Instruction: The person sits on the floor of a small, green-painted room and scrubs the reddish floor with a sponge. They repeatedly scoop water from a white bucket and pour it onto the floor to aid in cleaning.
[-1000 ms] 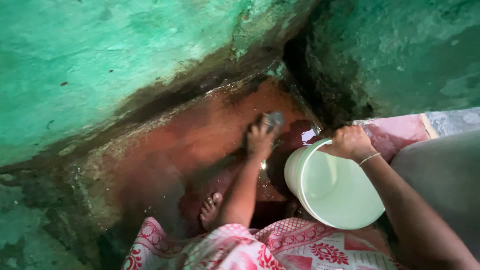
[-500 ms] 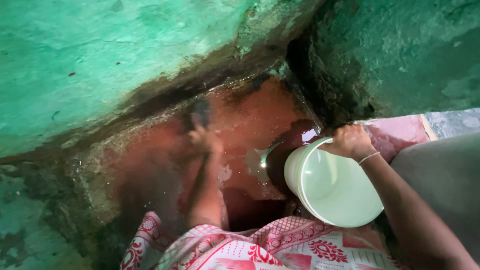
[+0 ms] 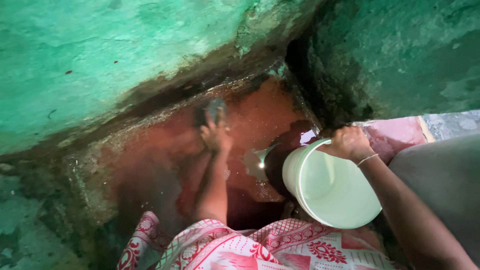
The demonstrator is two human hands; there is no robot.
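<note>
The left hand (image 3: 216, 135) presses a dark scrubbing pad (image 3: 214, 108) flat against the wet red floor (image 3: 160, 155), fingers curled over it, right where the floor meets the stained green wall (image 3: 100, 60). The right hand (image 3: 348, 142) grips the rim of a pale bucket (image 3: 330, 187) (tilted, its mouth facing up at us), fingers closed tightly on the edge, just beside a puddle (image 3: 260, 162) glinting on the floor. A red-and-white patterned cloth (image 3: 260, 250) covers the person's lap below.
</note>
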